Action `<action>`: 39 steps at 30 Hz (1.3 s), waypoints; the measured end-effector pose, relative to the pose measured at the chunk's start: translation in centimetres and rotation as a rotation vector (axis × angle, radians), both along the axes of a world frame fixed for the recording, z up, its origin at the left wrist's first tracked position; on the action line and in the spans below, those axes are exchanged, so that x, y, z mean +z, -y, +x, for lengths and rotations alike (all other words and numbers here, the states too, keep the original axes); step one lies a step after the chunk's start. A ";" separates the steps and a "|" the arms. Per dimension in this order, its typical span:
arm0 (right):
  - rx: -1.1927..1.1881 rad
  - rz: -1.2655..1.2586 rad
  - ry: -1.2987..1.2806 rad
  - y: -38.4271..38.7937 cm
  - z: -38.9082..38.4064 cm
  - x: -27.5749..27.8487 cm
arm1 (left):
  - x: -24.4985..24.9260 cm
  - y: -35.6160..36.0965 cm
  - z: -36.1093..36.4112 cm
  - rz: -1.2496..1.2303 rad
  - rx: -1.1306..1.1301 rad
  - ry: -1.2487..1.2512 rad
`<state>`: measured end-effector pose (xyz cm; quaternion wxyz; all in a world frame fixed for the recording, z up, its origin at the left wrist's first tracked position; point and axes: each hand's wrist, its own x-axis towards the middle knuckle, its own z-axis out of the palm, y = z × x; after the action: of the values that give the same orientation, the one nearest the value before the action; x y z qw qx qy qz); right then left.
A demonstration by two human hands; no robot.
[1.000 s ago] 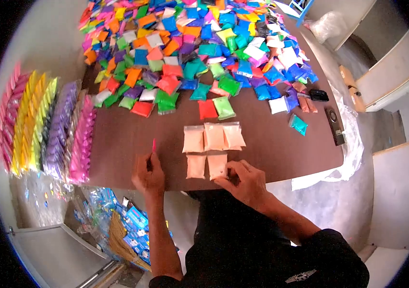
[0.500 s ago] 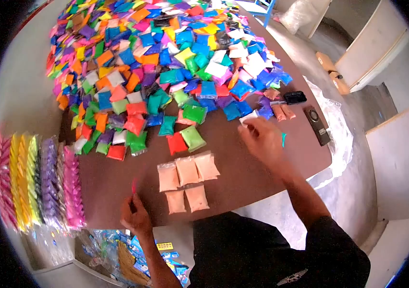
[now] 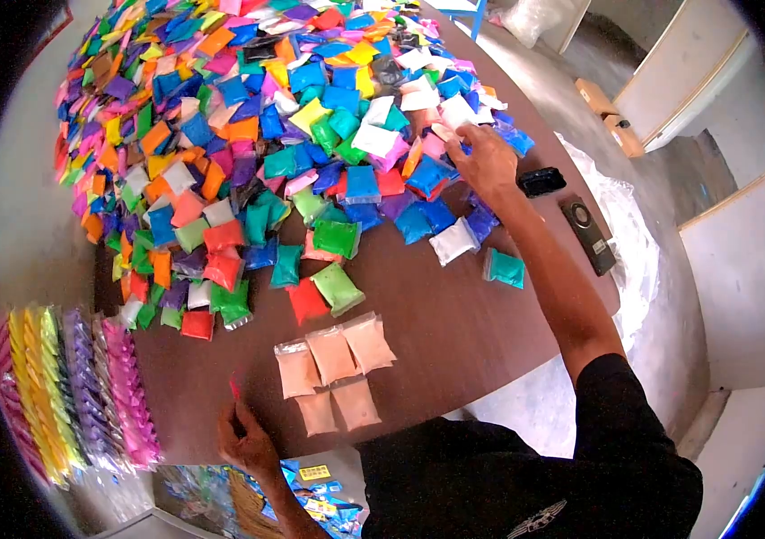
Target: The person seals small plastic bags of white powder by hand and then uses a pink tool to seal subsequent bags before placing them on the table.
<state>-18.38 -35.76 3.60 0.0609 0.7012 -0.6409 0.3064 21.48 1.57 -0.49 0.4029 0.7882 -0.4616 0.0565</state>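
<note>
My left hand (image 3: 250,442) is at the table's front edge, left of the peach packets, its fingers pinched on a thin pink strip (image 3: 235,388). Several small clear packets with peach filling (image 3: 332,356) lie flat in two rows beside it. Stretched out to the right side of the big heap of coloured packets (image 3: 311,108), my right hand (image 3: 488,163) has its fingers apart over pale pink and white packets. I see nothing held in it. Below that hand lie a white packet (image 3: 454,241) and a teal packet (image 3: 504,268).
A black object (image 3: 541,182) and a dark device with a round dial (image 3: 587,235) sit near the right table edge. Long bundles of coloured packets (image 3: 68,386) stand at the left. Clear plastic sheeting (image 3: 634,251) hangs beyond the right edge.
My right hand has moved away from the white packet, further up to the heap, and the teal packet is uncovered. My left hand keeps the pink strip. The view has shifted slightly.
</note>
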 end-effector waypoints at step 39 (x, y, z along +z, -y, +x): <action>0.228 0.665 1.259 -31.7 1.1 -0.9 | -0.8 -0.5 0.2 -0.132 0.026 0.082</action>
<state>-17.24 -4.10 2.71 -0.5691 0.4356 -0.5365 0.4455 21.63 2.08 -1.27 0.4342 0.7628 -0.4629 0.1243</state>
